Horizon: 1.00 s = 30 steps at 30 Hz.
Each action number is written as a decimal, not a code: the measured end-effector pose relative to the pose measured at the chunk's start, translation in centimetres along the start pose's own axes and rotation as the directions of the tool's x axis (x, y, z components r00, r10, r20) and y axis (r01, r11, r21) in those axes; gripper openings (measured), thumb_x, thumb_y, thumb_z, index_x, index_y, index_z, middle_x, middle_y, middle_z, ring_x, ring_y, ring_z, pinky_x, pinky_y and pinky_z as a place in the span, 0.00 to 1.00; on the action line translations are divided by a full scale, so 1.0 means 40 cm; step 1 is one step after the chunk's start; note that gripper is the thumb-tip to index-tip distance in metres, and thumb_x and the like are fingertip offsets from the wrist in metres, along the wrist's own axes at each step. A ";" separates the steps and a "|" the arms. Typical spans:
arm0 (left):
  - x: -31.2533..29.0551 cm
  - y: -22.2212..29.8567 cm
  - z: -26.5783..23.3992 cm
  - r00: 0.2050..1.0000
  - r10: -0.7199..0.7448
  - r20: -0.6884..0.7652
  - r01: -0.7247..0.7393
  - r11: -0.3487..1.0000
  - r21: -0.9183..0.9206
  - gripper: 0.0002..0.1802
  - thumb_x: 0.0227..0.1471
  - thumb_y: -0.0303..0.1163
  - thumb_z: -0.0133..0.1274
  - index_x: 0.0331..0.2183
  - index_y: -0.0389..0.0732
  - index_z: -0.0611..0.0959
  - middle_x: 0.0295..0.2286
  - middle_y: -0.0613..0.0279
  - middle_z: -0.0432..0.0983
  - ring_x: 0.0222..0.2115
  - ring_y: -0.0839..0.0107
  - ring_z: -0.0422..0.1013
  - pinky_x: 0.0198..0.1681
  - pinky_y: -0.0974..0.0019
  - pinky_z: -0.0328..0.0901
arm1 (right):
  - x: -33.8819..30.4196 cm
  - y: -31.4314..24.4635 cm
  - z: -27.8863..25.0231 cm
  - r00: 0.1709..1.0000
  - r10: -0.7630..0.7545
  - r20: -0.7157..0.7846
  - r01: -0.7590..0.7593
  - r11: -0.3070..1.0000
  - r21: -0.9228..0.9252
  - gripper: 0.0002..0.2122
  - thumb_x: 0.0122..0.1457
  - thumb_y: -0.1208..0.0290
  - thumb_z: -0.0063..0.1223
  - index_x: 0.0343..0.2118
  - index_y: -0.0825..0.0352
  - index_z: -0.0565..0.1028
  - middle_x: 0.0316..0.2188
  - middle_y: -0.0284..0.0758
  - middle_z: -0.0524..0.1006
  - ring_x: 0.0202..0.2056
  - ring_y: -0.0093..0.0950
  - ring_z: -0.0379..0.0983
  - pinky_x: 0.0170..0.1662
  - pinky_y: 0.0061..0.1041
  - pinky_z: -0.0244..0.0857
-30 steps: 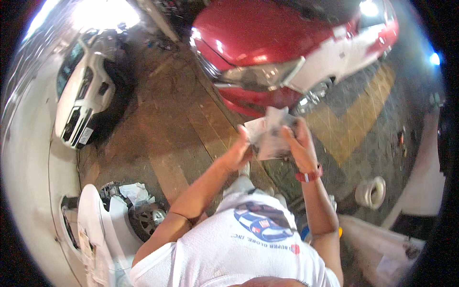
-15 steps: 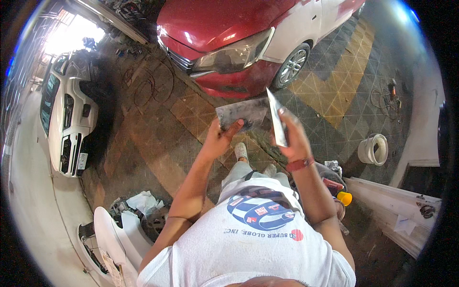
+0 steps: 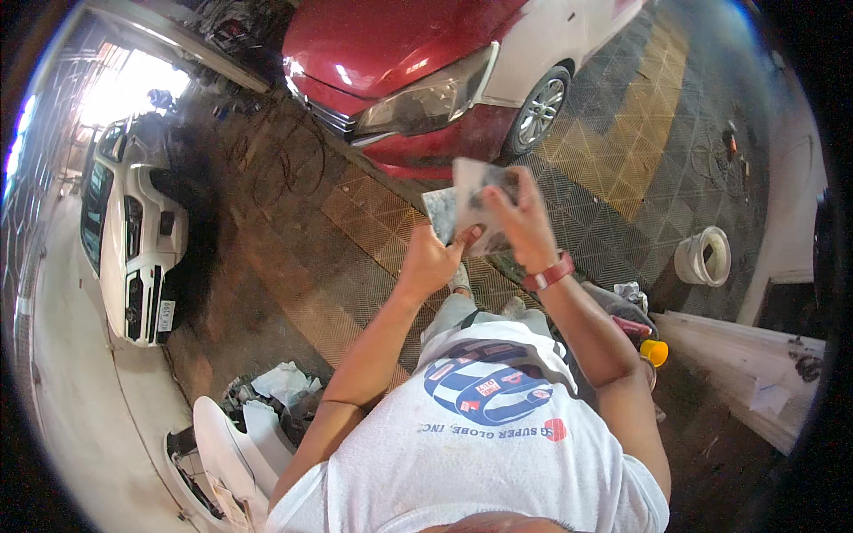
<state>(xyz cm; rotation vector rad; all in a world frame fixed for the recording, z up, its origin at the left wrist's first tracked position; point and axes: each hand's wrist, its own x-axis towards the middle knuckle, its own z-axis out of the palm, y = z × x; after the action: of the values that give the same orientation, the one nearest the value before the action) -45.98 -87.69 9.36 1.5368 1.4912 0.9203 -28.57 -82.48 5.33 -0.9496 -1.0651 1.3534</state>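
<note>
In front of my body, my left hand (image 3: 433, 260) is closed on a thin grey rectangular plate (image 3: 438, 211) with dark smudges, its thumb on the near face. My right hand (image 3: 524, 222), slightly blurred, grips a second thin plate (image 3: 474, 180), pale with grey marks. This pale plate is turned broad side up and overlaps most of the grey one; whether they touch I cannot tell. A red band (image 3: 549, 271) circles my right wrist. Both plates are above the floor, short of the red car bumper (image 3: 422, 160).
Ahead stands a red and white car (image 3: 391, 44). A white vehicle front (image 3: 142, 240) is at the left. Loose white body panels (image 3: 227, 440) lie lower left. At the right are a white bucket (image 3: 702, 258), a yellow cap (image 3: 654, 353) and a long white panel (image 3: 729, 369).
My right hand has moved left and turned its plate from nearly edge-on to broad side up, over the grey plate. My left hand has shifted slightly right.
</note>
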 end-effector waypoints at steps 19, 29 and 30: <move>-0.044 -0.193 -0.057 0.953 -0.251 0.172 0.301 0.686 -0.663 0.27 0.58 0.29 0.64 0.57 0.36 0.76 0.48 0.63 0.78 0.45 0.71 0.76 0.48 0.64 0.72 | -0.146 0.000 -0.024 0.892 0.195 0.408 -0.317 0.914 0.254 0.25 0.66 0.55 0.60 0.58 0.68 0.70 0.47 0.33 0.76 0.51 0.25 0.72 0.56 0.30 0.65; -0.046 -0.074 -0.035 0.987 -0.107 0.123 0.116 0.991 -0.069 0.14 0.65 0.34 0.57 0.45 0.32 0.81 0.39 0.63 0.80 0.40 0.76 0.72 0.45 0.67 0.66 | -0.092 0.010 -0.096 0.974 0.228 -0.002 -0.182 0.781 0.597 0.14 0.68 0.64 0.57 0.51 0.65 0.71 0.41 0.31 0.78 0.40 0.20 0.78 0.40 0.29 0.80; -0.043 -0.060 -0.019 0.994 -0.055 0.098 0.065 0.992 -0.110 0.14 0.65 0.34 0.57 0.43 0.32 0.81 0.37 0.65 0.79 0.38 0.77 0.71 0.42 0.67 0.66 | -0.061 0.018 -0.117 0.975 0.162 -0.150 -0.083 0.898 0.431 0.14 0.69 0.64 0.57 0.51 0.65 0.70 0.42 0.29 0.77 0.42 0.18 0.76 0.41 0.27 0.77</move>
<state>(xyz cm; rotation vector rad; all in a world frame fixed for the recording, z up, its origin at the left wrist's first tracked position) -47.76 -89.37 7.53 1.4269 1.3872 0.8696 -24.11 -84.56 3.27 -0.8040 -0.5431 1.4918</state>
